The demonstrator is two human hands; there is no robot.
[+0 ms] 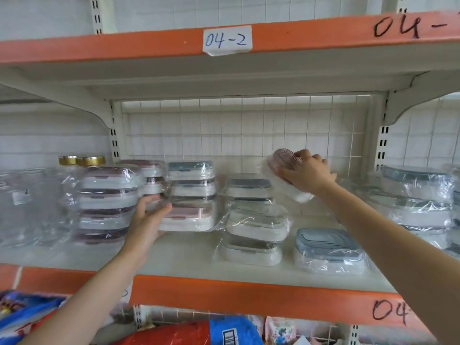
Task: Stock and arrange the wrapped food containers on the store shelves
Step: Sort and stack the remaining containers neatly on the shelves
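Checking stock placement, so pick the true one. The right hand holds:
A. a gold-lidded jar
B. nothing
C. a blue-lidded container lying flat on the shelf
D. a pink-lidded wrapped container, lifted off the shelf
D: the right hand grips a tilted pink-lidded plastic-wrapped container in the air above the white shelf board, in front of the wire back grid.

pink-lidded wrapped container (286, 170): tilted, raised above shelf (189, 255), held | pink-lidded container (189, 217): flat, bottom of a stack left of it, gripped | blue-lidded container (328, 250): flat, at shelf front, below raised one
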